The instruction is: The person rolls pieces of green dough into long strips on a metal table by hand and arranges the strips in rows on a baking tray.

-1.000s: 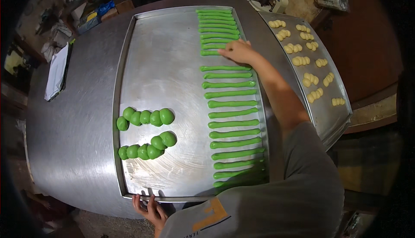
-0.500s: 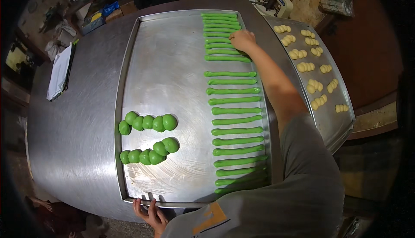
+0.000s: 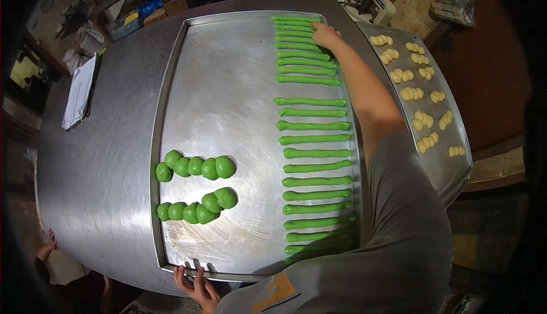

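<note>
A large metal tray (image 3: 228, 86) lies before me on the steel table. Down its right side runs a column of long green dough strips (image 3: 316, 154), laid crosswise, with a wider gap below the far group. My right hand (image 3: 327, 35) reaches to the far right of the tray, fingertips at the right ends of the far strips. Its fingers are partly hidden, so I cannot tell whether they pinch a strip. My left hand (image 3: 198, 288) rests fingers spread on the tray's near rim. Two bent rows of joined green dough balls (image 3: 195, 166) lie at the tray's left.
To the right, a second tray (image 3: 393, 57) carries several pale twisted dough pieces (image 3: 411, 93). A beige machine (image 3: 373, 0) stands behind it. White sheets (image 3: 80, 94) lie on the table's left. Another person's hand (image 3: 48, 245) touches the table edge at lower left.
My right hand has moved farther away along the strips' right ends. My left hand stays on the rim. The other person's hand has come up onto the table's left edge.
</note>
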Available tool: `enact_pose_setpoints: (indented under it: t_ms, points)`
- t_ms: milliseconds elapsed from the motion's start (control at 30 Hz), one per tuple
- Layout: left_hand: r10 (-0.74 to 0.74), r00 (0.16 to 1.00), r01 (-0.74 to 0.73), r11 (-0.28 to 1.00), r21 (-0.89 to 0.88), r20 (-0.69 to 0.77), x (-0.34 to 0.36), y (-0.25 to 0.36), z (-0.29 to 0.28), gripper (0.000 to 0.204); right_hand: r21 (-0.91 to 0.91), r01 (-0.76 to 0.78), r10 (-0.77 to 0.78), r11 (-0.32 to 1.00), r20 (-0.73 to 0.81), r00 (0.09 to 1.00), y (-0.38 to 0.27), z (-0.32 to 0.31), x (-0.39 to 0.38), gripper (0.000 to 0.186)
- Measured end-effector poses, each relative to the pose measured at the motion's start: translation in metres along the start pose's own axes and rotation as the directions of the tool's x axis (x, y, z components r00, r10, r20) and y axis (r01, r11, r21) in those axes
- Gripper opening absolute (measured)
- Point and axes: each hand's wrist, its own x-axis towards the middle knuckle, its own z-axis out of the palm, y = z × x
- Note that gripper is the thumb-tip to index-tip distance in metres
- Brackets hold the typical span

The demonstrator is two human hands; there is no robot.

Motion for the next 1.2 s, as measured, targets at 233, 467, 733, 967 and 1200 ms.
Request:
enact_pose_setpoints:
  t_ms: [233, 467, 733, 967, 1200]
  points:
    - [-0.064, 0.996, 0.061, 0.997, 0.039, 0.056, -0.008, -0.007, -0.001, 0.026, -0.116, -0.065, 0.08, 0.991, 0.131, 0.988, -0.003, 0.001, 0.034, 0.042]
    - [-0.108, 0.993, 0.106, 0.993, 0.051, 0.049, -0.004, 0.001, -0.005, 0.024, -0.254, 0.073, -0.091, 0.965, -0.057, 0.994, -0.006, -0.001, 0.038, 0.036]
    - [-0.003, 1.0, 0.005, 0.997, -0.074, 0.028, -0.011, -0.003, 0.014, 0.018, 0.502, 0.318, -0.307, 0.804, -0.109, 0.946, 0.076, -0.02, -0.094, 0.032]
    - [0.452, 0.892, -0.425, 0.845, 0.326, -0.008, 0.014, -0.018, 0.003, 0.023, 0.535, 0.022, 0.004, 0.844, -0.048, 0.999, 0.108, -0.026, -0.381, 0.036]
    - [0.446, 0.871, -0.317, 0.831, 0.456, -0.208, 0.024, -0.037, 0.027, 0.009, 0.637, -0.168, -0.045, 0.753, 0.303, 0.952, 0.076, -0.019, -0.452, 0.027]
